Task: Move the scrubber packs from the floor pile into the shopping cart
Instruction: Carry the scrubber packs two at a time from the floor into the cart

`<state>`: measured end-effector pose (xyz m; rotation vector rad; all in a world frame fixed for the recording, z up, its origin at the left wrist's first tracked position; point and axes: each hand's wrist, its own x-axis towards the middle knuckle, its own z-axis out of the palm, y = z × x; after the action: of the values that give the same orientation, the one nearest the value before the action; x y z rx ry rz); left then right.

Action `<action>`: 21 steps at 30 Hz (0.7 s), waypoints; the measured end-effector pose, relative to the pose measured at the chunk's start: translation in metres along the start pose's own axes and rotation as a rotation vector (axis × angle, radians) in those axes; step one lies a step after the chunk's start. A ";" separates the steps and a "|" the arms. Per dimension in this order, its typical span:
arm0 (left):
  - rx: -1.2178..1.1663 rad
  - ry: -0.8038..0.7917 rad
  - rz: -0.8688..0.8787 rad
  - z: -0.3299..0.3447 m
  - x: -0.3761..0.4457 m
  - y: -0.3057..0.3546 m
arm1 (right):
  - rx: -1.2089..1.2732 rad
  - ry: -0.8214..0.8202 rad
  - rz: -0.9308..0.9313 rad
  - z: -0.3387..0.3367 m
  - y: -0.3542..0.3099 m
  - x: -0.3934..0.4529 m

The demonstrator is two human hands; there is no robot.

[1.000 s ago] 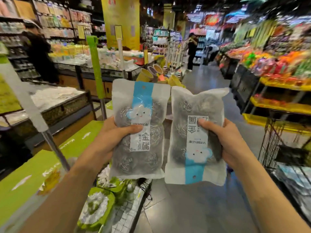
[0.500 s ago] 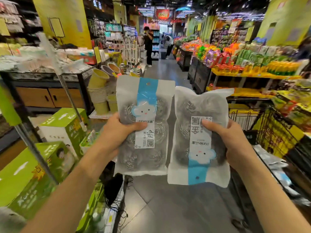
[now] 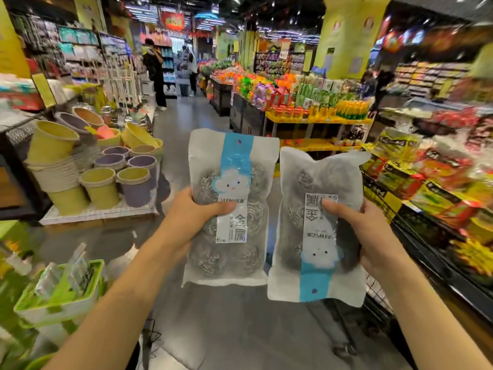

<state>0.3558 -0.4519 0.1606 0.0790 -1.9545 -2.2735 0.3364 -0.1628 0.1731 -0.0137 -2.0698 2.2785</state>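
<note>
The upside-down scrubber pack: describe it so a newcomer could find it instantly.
Two raised hands hold two steel-wool scrubber packs side by side above the grey aisle floor. The upside-down scrubber pack is in the right hand; its blue stripe sits at the bottom and its label reads inverted, unlike the upright pack.

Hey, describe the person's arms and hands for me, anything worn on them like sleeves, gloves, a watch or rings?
Both forearms are bare as far as the picture shows: no sleeves or cuffs come into view. The left hand and the right hand wear no gloves. No watch, bracelet or strap shows at either wrist, and no ring shows on the visible fingers. The nails that show are short and plain.
</note>
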 end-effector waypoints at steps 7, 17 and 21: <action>0.014 -0.150 -0.042 0.006 0.090 -0.002 | 0.011 0.113 -0.029 0.007 -0.006 0.046; 0.062 -0.318 -0.073 0.074 0.192 -0.024 | 0.040 0.274 -0.043 -0.034 0.003 0.112; 0.077 -0.359 -0.092 0.116 0.239 -0.042 | 0.058 0.327 -0.041 -0.067 0.011 0.153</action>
<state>0.1010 -0.3660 0.1498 -0.2534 -2.2516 -2.4066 0.1869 -0.0891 0.1607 -0.3154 -1.8222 2.1406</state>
